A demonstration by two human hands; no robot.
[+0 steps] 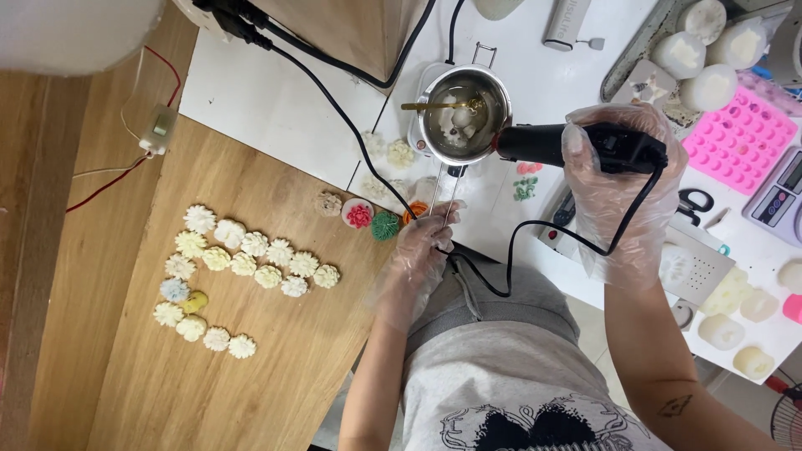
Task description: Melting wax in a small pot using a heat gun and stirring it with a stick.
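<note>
Right hand [622,179], in a clear disposable glove, clamped round the grip of a black heat gun [576,146]; nozzle aimed at the side of a small steel melting pot [462,113], nearly touching the rim. Black cord [551,225] loops from the gun down past the lap.

Left hand [418,259], also gloved, fingers closed on the long wire handle [443,196] of the pot, steadying it at the edge of the white worktop [267,100].

Pot sits on the white worktop, just beyond the wooden board. Inside: pale lumps, seemingly wax, part liquid and part solid. A gold-coloured spoon [439,105] rests across the opening.

Progress, judged from the layout:
- Done: about 17 small flower-shaped castings [242,267] in cream, white and pale yellow, laid in rows on the wooden board [209,376]. 1 pale blue among them.
- Done: a few coloured pieces, pink [359,215], green [385,225], orange, set near the board's far edge.
- In hand: melting of the pot's contents; lumps not yet fully liquid.
- Left: pouring. Pink silicone mould [739,142] at far right looks empty, cavities open.

Also at right: white round castings on a tray [668,33], more pale blocks near the table edge, digital scale [781,196], scissors [693,200].
</note>
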